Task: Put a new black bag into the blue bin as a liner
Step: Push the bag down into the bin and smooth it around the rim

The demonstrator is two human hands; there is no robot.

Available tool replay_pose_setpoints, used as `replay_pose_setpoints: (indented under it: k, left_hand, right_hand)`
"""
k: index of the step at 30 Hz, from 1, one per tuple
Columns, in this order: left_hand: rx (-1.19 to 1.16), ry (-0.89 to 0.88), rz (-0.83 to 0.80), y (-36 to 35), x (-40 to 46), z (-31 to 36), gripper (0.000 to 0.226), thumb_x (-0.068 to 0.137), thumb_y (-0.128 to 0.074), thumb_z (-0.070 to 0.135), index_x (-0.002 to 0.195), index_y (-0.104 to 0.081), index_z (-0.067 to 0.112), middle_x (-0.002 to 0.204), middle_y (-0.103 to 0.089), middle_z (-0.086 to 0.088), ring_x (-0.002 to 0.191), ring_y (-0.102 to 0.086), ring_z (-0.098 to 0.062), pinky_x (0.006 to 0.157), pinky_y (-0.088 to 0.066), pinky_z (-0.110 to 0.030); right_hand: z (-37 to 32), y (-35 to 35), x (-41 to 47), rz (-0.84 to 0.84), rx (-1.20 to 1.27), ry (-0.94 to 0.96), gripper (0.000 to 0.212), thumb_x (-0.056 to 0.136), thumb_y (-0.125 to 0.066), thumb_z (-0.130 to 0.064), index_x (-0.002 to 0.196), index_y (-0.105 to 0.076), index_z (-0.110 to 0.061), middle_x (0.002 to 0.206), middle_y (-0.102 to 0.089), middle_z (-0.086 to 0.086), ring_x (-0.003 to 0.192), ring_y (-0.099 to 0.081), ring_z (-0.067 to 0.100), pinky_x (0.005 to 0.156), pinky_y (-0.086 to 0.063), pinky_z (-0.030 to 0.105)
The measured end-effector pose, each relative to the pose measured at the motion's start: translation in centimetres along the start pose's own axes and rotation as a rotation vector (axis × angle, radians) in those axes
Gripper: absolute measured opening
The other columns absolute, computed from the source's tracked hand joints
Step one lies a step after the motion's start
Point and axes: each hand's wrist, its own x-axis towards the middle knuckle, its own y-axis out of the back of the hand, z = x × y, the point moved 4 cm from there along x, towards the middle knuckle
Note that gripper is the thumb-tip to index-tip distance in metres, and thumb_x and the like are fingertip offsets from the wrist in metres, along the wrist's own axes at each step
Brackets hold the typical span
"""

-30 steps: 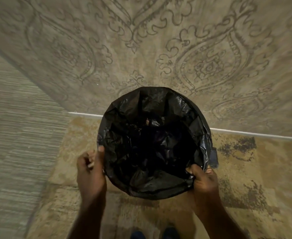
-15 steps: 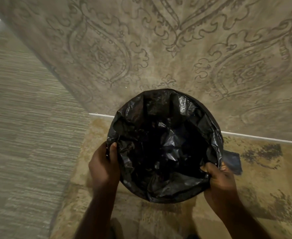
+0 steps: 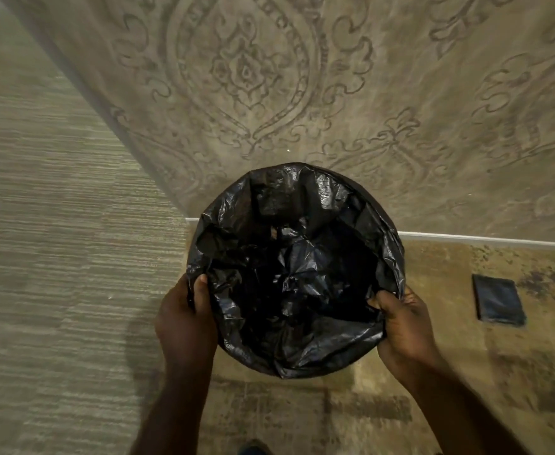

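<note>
Seen from above: black bag (image 3: 295, 274) spread open across a round bin mouth, blue bin itself hidden beneath the plastic. Left hand (image 3: 184, 326) and right hand (image 3: 407, 326) pinched shut on the bag's edge at opposite near sides, thumbs inside, fingers outside. Unsettled slack bunched between and beyond the fingertips, equally near both hands.

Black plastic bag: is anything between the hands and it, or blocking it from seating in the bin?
Nothing visible does. The left hand and right hand both grip the crinkled black plastic bag directly at its near edge. It already drapes over the round bin's mouth. The folded dark square lies apart on the floor to the right.
</note>
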Motion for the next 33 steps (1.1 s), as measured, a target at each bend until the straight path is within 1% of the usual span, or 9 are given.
replay_pose_setpoints:
  k: [3, 7, 10, 13, 15, 16, 24, 28, 33]
  left_hand:
    - [-0.011, 0.031, 0.003, -1.3, 2.0, -3.7, 0.023, 0.098, -0.049, 0.028, 0.092, -0.069, 0.017, 0.07, -0.06, 0.011, 0.062, -0.052, 0.003, 0.056, -0.032, -0.008]
    - [-0.045, 0.032, 0.027, -3.0, 3.5, -7.6, 0.022, 0.097, -0.051, 0.024, 0.082, -0.064, 0.017, 0.066, -0.059, 0.011, 0.061, -0.055, 0.002, 0.053, -0.035, -0.003]
    - [-0.063, 0.101, 0.034, -4.6, 4.2, -10.6, 0.021, 0.097, -0.051, 0.025, 0.079, -0.06, 0.017, 0.065, -0.058, 0.011, 0.058, -0.054, 0.004, 0.049, -0.035, -0.006]
    - [-0.079, 0.158, 0.039, -6.2, 4.4, -13.3, 0.024, 0.097, -0.049, 0.027, 0.078, -0.058, 0.016, 0.067, -0.059, 0.007, 0.061, -0.054, 0.0, 0.051, -0.035, -0.016]
    - [-0.077, 0.164, 0.055, -7.1, 4.5, -14.5, 0.022, 0.097, -0.049, 0.028, 0.077, -0.056, 0.02, 0.067, -0.058, 0.011, 0.061, -0.053, 0.002, 0.051, -0.033, -0.015]
    - [-0.071, 0.161, 0.059, -7.3, 4.6, -14.9, 0.022, 0.097, -0.049, 0.028, 0.077, -0.055, 0.021, 0.067, -0.057, 0.013, 0.061, -0.053, 0.004, 0.051, -0.033, -0.015]
    - [-0.076, 0.148, 0.051, -9.7, 6.9, -17.4, 0.02, 0.098, -0.048, 0.027, 0.082, -0.058, 0.021, 0.069, -0.057, 0.015, 0.061, -0.055, 0.007, 0.049, -0.034, -0.005]
    - [-0.064, 0.121, 0.041, -10.7, 7.9, -18.1, 0.02, 0.098, -0.047, 0.025, 0.087, -0.062, 0.017, 0.07, -0.059, 0.01, 0.062, -0.054, 0.003, 0.051, -0.035, -0.008]
    - [-0.058, 0.107, 0.049, -11.2, 9.4, -18.3, 0.022, 0.097, -0.047, 0.028, 0.081, -0.06, 0.019, 0.065, -0.056, 0.014, 0.058, -0.052, 0.005, 0.048, -0.033, -0.008]
  right_hand:
    - [3.3, -1.8, 2.6, 0.006, -0.024, -0.009, 0.037, 0.083, -0.044, 0.016, 0.104, -0.069, -0.002, 0.094, -0.073, 0.017, 0.087, -0.069, 0.035, 0.07, -0.059, 0.039]
    - [7.1, -3.5, 6.0, -0.006, -0.13, 0.017, 0.031, 0.085, -0.048, 0.012, 0.103, -0.068, -0.003, 0.106, -0.069, 0.026, 0.097, -0.065, 0.04, 0.088, -0.051, 0.057]
    - [9.0, -4.1, 8.1, 0.051, -0.324, 0.14, 0.015, 0.086, -0.057, 0.002, 0.095, -0.065, -0.006, 0.1, -0.07, 0.022, 0.098, -0.066, 0.043, 0.087, -0.054, 0.058]
    - [9.9, -4.6, 10.2, 0.169, -0.71, 0.324, 0.007, 0.084, -0.065, -0.012, 0.086, -0.061, -0.008, 0.079, -0.067, 0.008, 0.078, -0.066, 0.029, 0.071, -0.056, 0.035]
    - [10.3, -5.3, 11.4, 0.186, -0.877, 0.446, 0.008, 0.083, -0.067, -0.015, 0.085, -0.06, -0.013, 0.068, -0.06, -0.007, 0.062, -0.058, 0.006, 0.058, -0.041, 0.016]
    - [10.5, -5.7, 11.8, 0.18, -0.924, 0.478, 0.008, 0.083, -0.068, -0.015, 0.088, -0.062, -0.013, 0.066, -0.057, -0.009, 0.059, -0.053, 0.001, 0.055, -0.035, 0.016]
    - [13.8, -7.0, 14.7, 0.184, -0.995, 0.544, 0.014, 0.085, -0.064, -0.011, 0.095, -0.066, -0.002, 0.077, -0.065, 0.007, 0.064, -0.053, 0.019, 0.058, -0.03, 0.018]
    - [14.7, -6.8, 15.4, 0.195, -1.141, 0.576, 0.018, 0.088, -0.06, -0.019, 0.092, -0.065, -0.002, 0.086, -0.071, 0.019, 0.076, -0.065, 0.035, 0.065, -0.042, 0.029]
    - [14.9, -7.8, 16.5, 0.169, -1.168, 0.542, 0.024, 0.09, -0.055, -0.024, 0.096, -0.064, -0.002, 0.088, -0.069, 0.019, 0.077, -0.064, 0.035, 0.068, -0.05, 0.035]
